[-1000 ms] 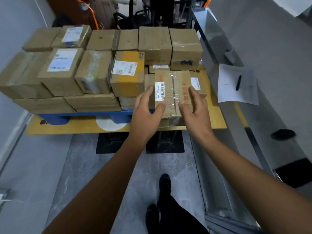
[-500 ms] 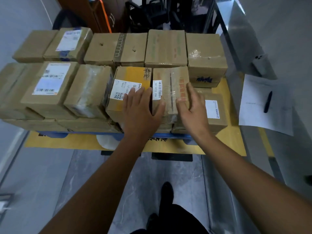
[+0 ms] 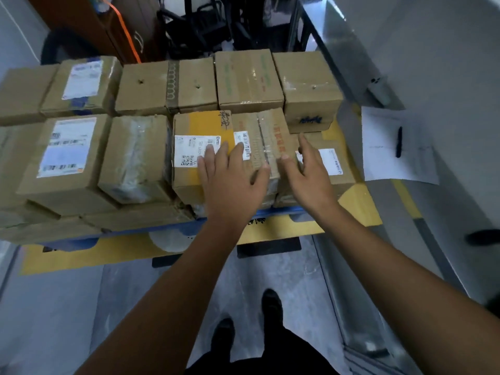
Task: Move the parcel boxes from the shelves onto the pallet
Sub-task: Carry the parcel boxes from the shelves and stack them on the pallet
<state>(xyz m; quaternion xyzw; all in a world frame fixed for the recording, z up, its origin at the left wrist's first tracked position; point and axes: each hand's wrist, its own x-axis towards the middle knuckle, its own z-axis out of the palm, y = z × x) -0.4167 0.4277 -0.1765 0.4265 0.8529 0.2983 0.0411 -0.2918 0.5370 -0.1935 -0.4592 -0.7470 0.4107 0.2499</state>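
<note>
Several brown parcel boxes are stacked on a blue pallet [image 3: 273,213]. A narrow taped box with red print and a barcode label [image 3: 266,136] lies on the stack, tight against a yellow-topped box [image 3: 205,125]. My left hand [image 3: 232,182] rests flat across the near ends of both, fingers apart. My right hand [image 3: 308,174] is spread at the taped box's right side, thumb at its edge, fingers over a lower box with a white label [image 3: 331,162]. Neither hand grips anything.
A metal shelf [image 3: 351,63] runs along the right, with a sheet of paper [image 3: 384,158] and a black pen [image 3: 398,142] on it. Yellow floor marking [image 3: 81,255] lies under the pallet. My shoes [image 3: 272,307] stand on the grey floor. Dark equipment sits behind the stack.
The taped box went from the pallet's front edge up onto the stack beside the yellow box. Both hands loosened; the right one slid off to the right.
</note>
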